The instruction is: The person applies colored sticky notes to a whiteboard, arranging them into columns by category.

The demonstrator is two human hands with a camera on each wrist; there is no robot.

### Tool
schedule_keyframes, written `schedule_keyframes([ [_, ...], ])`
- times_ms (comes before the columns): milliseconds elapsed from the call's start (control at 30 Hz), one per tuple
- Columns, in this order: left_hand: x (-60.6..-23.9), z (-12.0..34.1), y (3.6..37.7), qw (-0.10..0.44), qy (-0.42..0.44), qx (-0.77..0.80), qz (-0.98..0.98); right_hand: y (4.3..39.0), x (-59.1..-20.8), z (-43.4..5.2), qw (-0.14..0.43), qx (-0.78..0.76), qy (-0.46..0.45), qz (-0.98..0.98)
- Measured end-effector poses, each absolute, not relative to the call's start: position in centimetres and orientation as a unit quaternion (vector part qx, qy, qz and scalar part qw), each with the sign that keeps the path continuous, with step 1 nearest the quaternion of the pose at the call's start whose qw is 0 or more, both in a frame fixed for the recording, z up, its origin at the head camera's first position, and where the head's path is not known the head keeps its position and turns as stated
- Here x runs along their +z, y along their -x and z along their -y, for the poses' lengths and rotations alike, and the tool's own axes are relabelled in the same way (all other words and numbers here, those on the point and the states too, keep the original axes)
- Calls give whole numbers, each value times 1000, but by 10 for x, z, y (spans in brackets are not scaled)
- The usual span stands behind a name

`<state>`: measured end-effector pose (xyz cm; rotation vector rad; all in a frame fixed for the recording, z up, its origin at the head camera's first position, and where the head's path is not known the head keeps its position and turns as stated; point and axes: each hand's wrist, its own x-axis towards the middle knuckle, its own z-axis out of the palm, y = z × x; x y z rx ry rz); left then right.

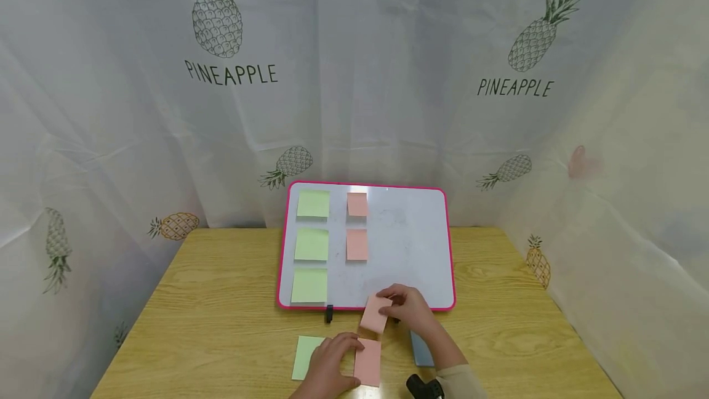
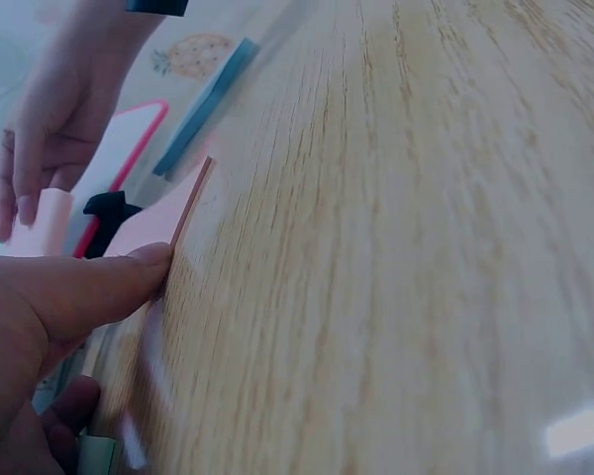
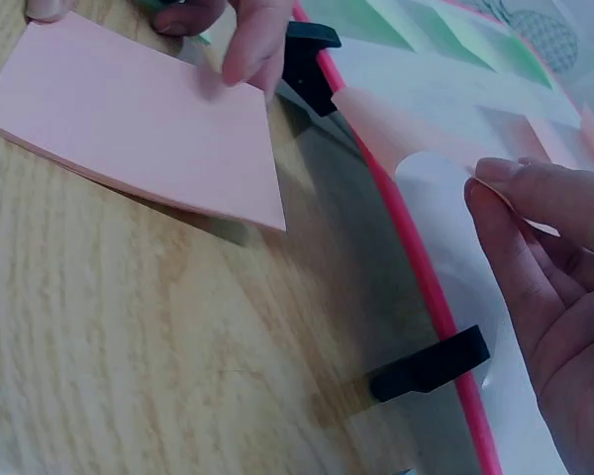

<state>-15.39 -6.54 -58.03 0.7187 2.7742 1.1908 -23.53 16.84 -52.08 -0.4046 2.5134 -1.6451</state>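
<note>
My right hand (image 1: 408, 310) pinches a single pink sticky note (image 1: 375, 314) by its edge, in front of the lower rim of the whiteboard (image 1: 410, 245). In the right wrist view that note (image 3: 396, 129) curls between thumb and finger. My left hand (image 1: 330, 365) grips a pink sticky note pad (image 1: 368, 362) at its edges, close over the table; the left wrist view shows the thumb on the pad's side (image 2: 190, 203). Partly under the left hand lies a green sticky note pad (image 1: 304, 356).
Three green notes (image 1: 311, 245) run down the board's left side, with two pink notes (image 1: 357, 245) in a column beside them. Black feet (image 1: 329, 314) hold the board's lower edge. A blue pad (image 1: 422, 350) lies by the right forearm on the wooden table (image 1: 221, 325).
</note>
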Motion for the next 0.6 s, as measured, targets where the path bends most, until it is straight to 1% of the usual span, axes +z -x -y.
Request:
schedule_keyframes([
  [200, -577, 63, 153, 21, -236, 361, -902, 239, -515, -172, 54, -548, 117, -826],
  [333, -574, 63, 154, -2, -252, 342, -905, 243, -513, -172, 44, -546, 136, -825],
  [467, -569, 65, 161, -24, -254, 365, -895, 246, -510, -169, 39, -555, 150, -817],
  [600, -555, 66, 170, -32, -243, 384, -890, 244, -501, -165, 48, -571, 139, -808],
])
